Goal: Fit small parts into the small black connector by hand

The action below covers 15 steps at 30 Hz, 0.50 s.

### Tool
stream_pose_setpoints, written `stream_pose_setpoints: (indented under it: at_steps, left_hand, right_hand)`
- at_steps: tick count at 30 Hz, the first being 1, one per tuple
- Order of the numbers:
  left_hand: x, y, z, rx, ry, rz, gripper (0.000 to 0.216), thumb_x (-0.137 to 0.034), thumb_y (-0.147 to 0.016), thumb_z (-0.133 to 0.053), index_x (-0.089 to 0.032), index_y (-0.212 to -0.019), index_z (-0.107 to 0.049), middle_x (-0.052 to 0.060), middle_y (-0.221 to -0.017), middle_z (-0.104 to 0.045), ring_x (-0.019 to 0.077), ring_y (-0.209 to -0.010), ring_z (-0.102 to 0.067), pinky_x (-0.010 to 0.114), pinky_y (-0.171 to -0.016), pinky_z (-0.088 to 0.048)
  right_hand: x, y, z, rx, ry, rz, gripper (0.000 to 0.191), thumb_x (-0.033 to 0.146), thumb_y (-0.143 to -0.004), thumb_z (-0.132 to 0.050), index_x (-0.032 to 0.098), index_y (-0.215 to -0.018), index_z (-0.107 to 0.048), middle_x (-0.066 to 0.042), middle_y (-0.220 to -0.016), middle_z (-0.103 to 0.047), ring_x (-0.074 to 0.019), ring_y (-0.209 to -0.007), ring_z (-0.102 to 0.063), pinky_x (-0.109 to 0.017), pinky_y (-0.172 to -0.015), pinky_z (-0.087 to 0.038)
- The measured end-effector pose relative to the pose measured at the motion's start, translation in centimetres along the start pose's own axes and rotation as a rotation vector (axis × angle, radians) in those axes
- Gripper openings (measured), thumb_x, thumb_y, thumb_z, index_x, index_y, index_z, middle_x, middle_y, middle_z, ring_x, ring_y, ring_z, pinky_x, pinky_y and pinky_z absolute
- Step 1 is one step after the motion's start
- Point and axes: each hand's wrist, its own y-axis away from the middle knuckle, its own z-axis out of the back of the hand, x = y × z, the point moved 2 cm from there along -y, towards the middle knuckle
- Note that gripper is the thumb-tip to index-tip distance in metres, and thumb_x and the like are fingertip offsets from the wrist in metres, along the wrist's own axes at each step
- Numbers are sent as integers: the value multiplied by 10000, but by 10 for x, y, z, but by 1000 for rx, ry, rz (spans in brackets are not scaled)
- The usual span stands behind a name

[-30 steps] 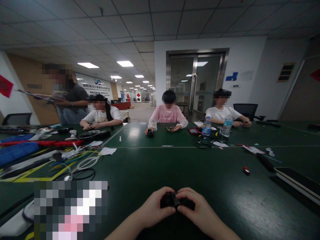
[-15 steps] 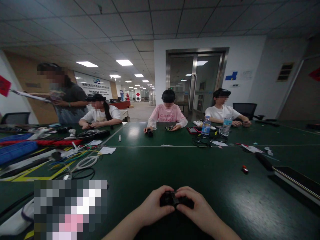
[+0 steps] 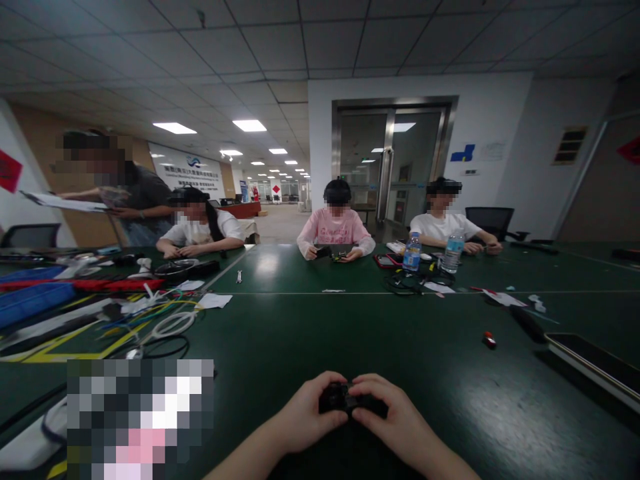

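A small black object [image 3: 345, 397] sits between my two hands, low over the near side of the green table. It is dark and partly covered by my fingers, so I cannot make out its exact kind. My left hand [image 3: 311, 407] curls round its left end, thumb along the near side and fingers over the top. Around the right end my right hand [image 3: 386, 408] is closed in the same way. The fingertips of both hands almost meet at its middle.
On the green table [image 3: 280, 340], cables [image 3: 173, 325] and blue trays [image 3: 35, 303] lie at left. A small red-and-black item [image 3: 489, 339] and a dark flat device [image 3: 595, 363] lie at right. Two bottles [image 3: 412, 252] stand farther back. Several people sit or stand across the table.
My hands and the black object stay almost still. Across the table, the person in pink has lifted a dark object inward from the table. The standing person at left leans farther left.
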Motion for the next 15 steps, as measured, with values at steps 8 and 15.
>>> stream_pose_setpoints:
  at_steps: [8, 15]
  left_hand:
    - [3, -1, -1, -6, -32, 3, 434, -171, -733, -647, -201, -1146, -517, 45, -1089, -594, 208, -981, -565, 315, -860, -442]
    - [2, 0, 0, -9, -6, -11, 418, -170, -735, -648, -200, -1133, -526, 34, -1066, -601, 205, -966, -562, 316, -848, -442]
  right_hand:
    - [1, 0, 1, 10, -12, -5, 224, 163, -743, -636, 247, -944, -687, -49, -1081, -628, -221, -1046, -582, -357, -937, -435]
    - [0, -1, 0, 20, -6, -8, 203, 195, -757, -636, 249, -946, -686, -47, -1078, -627, -222, -1033, -586, -360, -928, -440]
